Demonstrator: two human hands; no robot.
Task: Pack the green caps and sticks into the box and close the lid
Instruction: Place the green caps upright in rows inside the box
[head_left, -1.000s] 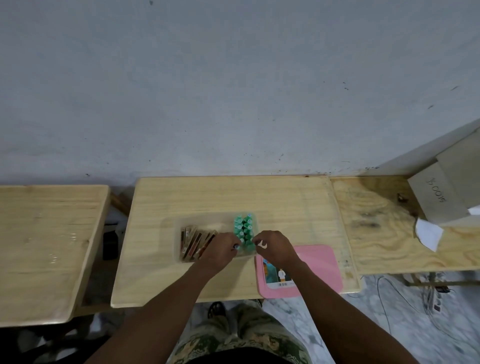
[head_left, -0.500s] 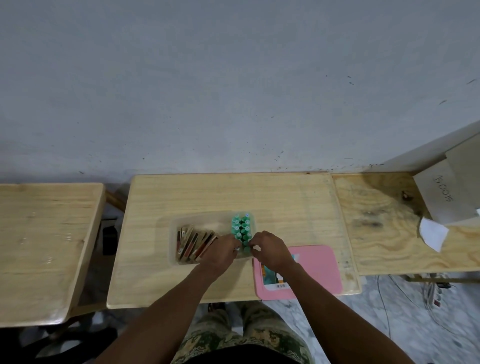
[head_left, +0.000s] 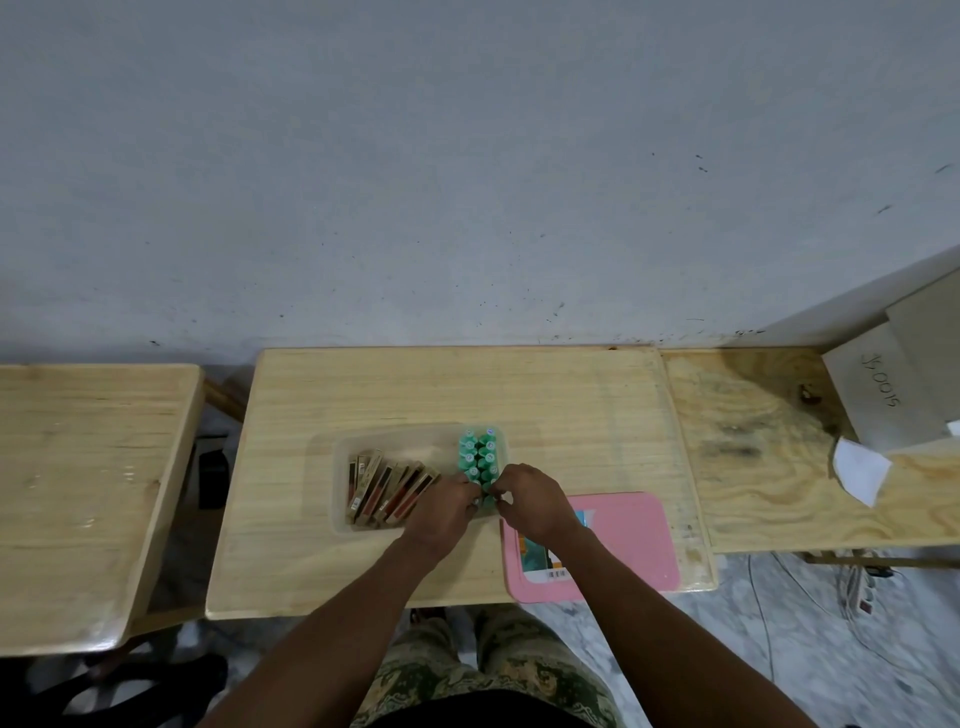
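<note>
Head view: clear plastic box (head_left: 340, 470) sits on the middle wooden table (head_left: 545, 395), lid off. Green caps (head_left: 479, 454) stand upright in two rows at the box's right end. Brown-and-red sticks (head_left: 387, 488) lie fanned and leaning in the left part of the same box. Left hand (head_left: 444, 512) and right hand (head_left: 530, 501) meet at the near end of the cap rows, fingers curled narrow, fingertips close together around the nearest cap; whether either hand actually grips that cap, I cannot tell. Pink lid (head_left: 628, 540) lies flat on the table just right of the box, near the front edge, its printed label partly under the right wrist. Second wooden table (head_left: 78, 467) stands apart to the left. Plywood board (head_left: 753, 452) adjoins on the right, carrying a grey cardboard carton (head_left: 872, 395) and a white paper scrap (head_left: 857, 467).
</note>
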